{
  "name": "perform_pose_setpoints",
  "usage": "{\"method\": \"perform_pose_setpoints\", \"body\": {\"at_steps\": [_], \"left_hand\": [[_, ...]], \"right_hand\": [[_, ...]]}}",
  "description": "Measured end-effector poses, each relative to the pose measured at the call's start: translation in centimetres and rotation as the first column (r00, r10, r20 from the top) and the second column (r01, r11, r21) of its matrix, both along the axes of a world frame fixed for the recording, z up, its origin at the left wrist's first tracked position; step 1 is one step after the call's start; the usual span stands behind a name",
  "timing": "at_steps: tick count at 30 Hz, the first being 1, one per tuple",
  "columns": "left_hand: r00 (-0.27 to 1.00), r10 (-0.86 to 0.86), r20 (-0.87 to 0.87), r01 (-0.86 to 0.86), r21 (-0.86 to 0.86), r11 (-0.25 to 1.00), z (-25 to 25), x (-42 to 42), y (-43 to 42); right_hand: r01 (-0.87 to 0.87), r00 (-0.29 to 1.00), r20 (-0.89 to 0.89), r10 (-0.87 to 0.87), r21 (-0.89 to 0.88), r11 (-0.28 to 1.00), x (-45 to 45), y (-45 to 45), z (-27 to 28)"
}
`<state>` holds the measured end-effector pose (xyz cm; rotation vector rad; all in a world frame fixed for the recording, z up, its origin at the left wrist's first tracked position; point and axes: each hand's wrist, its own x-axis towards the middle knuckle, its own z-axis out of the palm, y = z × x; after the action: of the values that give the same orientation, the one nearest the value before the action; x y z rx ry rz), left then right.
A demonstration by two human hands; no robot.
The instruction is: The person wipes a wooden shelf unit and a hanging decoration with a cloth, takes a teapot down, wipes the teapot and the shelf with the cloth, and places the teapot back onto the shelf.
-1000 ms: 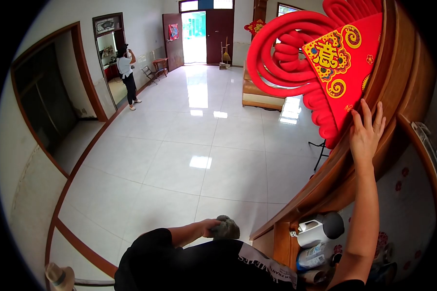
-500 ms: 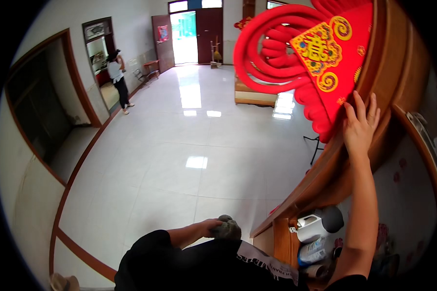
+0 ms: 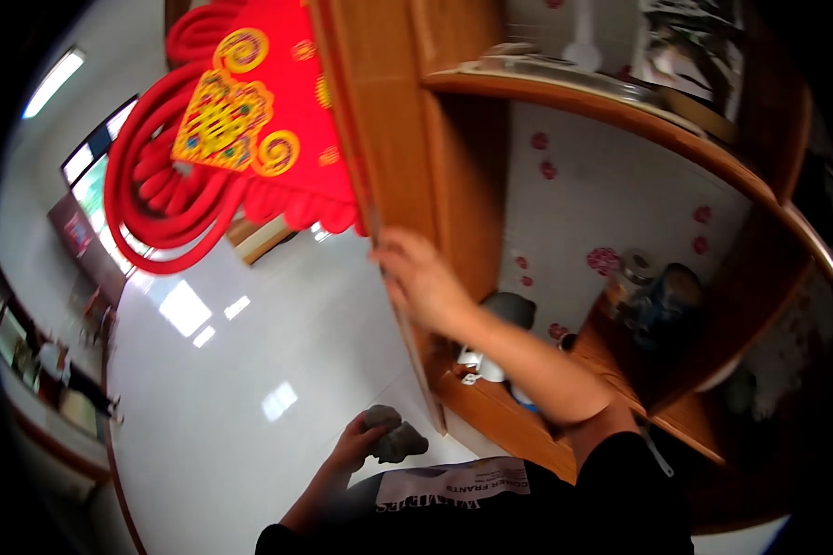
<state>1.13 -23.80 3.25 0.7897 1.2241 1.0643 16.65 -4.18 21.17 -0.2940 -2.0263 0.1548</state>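
A crumpled dark grey cloth (image 3: 396, 438) is in my left hand (image 3: 352, 444), low in front of my shirt; the fingers are closed round it. Higher up, my right hand (image 3: 426, 282) touches the front edge of the wooden cabinet's side panel (image 3: 384, 120). Its fingers are a little bent over the edge and slightly blurred, with no loose object in them. Just above and left of that hand hangs a red decoration (image 3: 301, 185) with coiled red cords and a gold emblem.
Right of the panel are cabinet shelves (image 3: 611, 92) with a blue container (image 3: 671, 301), a jar (image 3: 637, 268) and, lower, a white appliance (image 3: 481, 363) with a dark end. A shiny tiled floor (image 3: 222, 398) spreads left. Another person (image 3: 60, 365) stands by the far left wall.
My view has swung right towards the shelves, so the decoration now appears further left. My right hand stays at the panel, its fingers less spread. The cloth remains in my left hand.
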Motion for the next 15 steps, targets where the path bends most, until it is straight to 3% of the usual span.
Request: {"method": "perform_pose_setpoints", "body": {"at_steps": [2, 4, 5, 8, 10, 12, 13, 14, 15], "left_hand": [[0.998, 0.01, 0.057, -0.016, 0.099, 0.995, -0.2, 0.6, 1.1], [0.99, -0.043, 0.137, 0.02, 0.171, 0.985, 1.0, 1.5, 2.1], [0.986, -0.08, 0.149, 0.047, 0.211, 0.976, 1.6, 1.8, 2.7], [0.971, -0.19, 0.145, 0.142, 0.289, 0.947, 3.3, 3.4, 4.5], [0.977, -0.214, 0.02, 0.185, 0.431, 0.883, 4.7, 5.5, 5.9], [0.96, -0.278, 0.042, 0.231, 0.441, 0.867, 5.0, 7.4, 7.1], [0.95, -0.305, 0.061, 0.243, 0.468, 0.85, 5.8, 8.8, 7.5], [0.939, -0.335, 0.081, 0.254, 0.493, 0.832, 6.4, 10.3, 7.9], [0.93, -0.354, 0.096, 0.268, 0.482, 0.835, 7.0, 11.7, 8.3]], "right_hand": [[-0.122, 0.991, 0.023, 0.132, -0.256, 0.959, 2.4, -1.8, -3.4], [-0.022, 0.958, 0.208, 0.196, -0.631, 0.775, 5.0, -4.0, -5.3], [-0.186, 0.95, 0.002, 0.313, -0.801, 0.569, 5.4, -3.9, -8.6], [-0.213, 0.935, -0.061, 0.35, -0.885, 0.414, 8.8, -6.6, -8.6], [-0.207, 0.922, -0.076, 0.38, -0.925, 0.317, 10.7, -7.4, -9.2], [-0.247, 0.921, -0.127, 0.369, -0.922, 0.298, 12.4, -8.8, -8.7], [-0.165, 0.935, -0.032, 0.352, -0.919, 0.357, 13.1, -9.2, -8.2], [-0.244, 0.944, -0.125, 0.306, -0.888, 0.389, 13.4, -9.5, -9.4], [-0.148, 0.972, -0.038, 0.23, -0.862, 0.485, 14.2, -10.0, -8.8]]}}
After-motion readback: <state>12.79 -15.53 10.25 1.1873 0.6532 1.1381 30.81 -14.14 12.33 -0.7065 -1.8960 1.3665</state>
